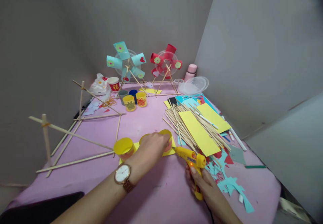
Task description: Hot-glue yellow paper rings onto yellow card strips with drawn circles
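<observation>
In my right hand [204, 182] is a yellow hot glue gun [190, 156] with a lit orange light. Its nozzle points left, at the lower edge of a yellow paper ring [166, 133]. My left hand [153, 146], with a watch [122, 173] on its wrist, closes on that ring; the fingertips are partly hidden. Another yellow ring [124, 146] stands to the left, and one more is mostly covered by my left hand. These rings stand on a yellow paper strip [172, 151].
Stick frames [80, 138] stand at left. Wooden sticks [185, 126], yellow sheets [199, 133] and paper scraps [227, 180] lie at right. Behind are paper cups [129, 103], a blue pinwheel [126, 60], a red pinwheel [166, 62], plastic lids [193, 85] and a pink bottle [190, 72].
</observation>
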`<state>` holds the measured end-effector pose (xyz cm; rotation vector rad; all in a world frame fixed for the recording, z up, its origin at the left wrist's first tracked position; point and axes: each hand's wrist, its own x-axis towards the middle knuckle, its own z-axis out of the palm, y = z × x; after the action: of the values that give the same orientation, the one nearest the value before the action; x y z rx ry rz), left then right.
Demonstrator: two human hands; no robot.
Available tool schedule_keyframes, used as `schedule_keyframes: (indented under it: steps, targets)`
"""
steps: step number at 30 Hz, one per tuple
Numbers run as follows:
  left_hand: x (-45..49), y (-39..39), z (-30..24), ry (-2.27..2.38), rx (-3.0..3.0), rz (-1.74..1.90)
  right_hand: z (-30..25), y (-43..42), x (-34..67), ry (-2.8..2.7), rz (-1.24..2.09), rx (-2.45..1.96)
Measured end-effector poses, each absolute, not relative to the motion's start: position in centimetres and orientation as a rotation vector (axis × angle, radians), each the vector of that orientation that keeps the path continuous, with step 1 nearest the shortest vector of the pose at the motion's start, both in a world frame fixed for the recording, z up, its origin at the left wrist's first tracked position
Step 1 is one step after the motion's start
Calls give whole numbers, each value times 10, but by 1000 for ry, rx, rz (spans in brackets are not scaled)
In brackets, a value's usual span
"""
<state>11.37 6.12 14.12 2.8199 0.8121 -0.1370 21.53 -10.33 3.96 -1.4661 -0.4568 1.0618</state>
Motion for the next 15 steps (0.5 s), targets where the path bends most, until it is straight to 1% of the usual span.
schedule_keyframes:
  steps: [9,15]
  targets:
    - [120,63,135,864,2823,-215,45,-103,218,-401,1083,-1371]
    - [118,60,138,777,2867,-89,52,-112,221,-487,1038,-1347]
